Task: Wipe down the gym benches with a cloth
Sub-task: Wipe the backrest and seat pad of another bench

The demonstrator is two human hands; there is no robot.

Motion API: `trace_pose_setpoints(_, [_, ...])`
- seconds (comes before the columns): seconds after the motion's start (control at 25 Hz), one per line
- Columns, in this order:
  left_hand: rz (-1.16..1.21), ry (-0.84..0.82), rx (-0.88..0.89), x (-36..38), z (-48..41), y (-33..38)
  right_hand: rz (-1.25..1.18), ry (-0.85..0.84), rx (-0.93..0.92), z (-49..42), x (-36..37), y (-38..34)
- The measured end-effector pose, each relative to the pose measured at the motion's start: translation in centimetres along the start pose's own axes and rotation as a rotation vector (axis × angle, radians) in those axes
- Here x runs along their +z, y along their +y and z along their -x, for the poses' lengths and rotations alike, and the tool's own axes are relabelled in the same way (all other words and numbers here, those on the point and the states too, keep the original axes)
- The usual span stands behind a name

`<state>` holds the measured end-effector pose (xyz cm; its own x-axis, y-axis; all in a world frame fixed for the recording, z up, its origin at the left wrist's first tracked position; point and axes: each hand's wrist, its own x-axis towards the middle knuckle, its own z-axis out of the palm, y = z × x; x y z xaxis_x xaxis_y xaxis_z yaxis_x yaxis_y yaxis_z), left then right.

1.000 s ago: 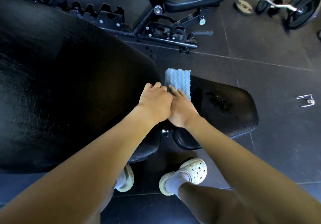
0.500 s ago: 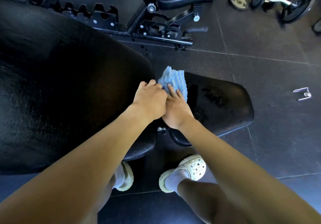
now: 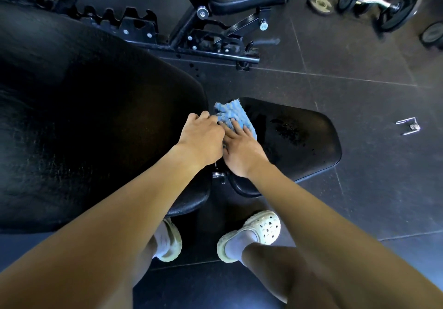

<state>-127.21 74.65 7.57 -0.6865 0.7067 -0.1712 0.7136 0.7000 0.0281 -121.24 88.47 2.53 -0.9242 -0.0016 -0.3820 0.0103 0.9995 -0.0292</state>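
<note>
A blue ribbed cloth [image 3: 231,112] lies crumpled on the left end of the small black seat pad [image 3: 306,140], by the gap to the large black back pad [image 3: 84,128]. My right hand [image 3: 242,150] lies on the cloth with fingers stretched flat, pressing it to the pad. My left hand [image 3: 201,138] sits just beside it with curled fingers at the cloth's left edge, seeming to pinch a fold. Small wet droplets speckle the seat pad right of the cloth.
A second bench's black steel frame [image 3: 191,35] stands behind. A curl bar with weight plates [image 3: 398,6] lies on the floor at the top right, and a small metal clip [image 3: 410,126] at the right. My feet in white clogs [image 3: 251,234] stand below the bench.
The cloth went from flat and squared to bunched and turned, pulled back toward the gap between the pads. Both hands stayed close together on it.
</note>
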Motion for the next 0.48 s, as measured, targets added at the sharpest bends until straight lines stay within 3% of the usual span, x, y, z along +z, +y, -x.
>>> trace_pose_setpoints(0.16, [-0.009,-0.028,0.041,0.7,0.9,0.3,0.015,0.030,-0.129,4.4,2.1,-1.9])
trace_pose_setpoints(0.36, [0.052,-0.051,0.082,1.2,2.4,1.7,0.194,-0.092,-0.384,10.7,3.1,-0.9])
trace_pose_setpoints(0.48, [0.100,-0.064,0.101,1.2,3.5,2.5,0.105,-0.027,-0.279,8.5,1.5,0.2])
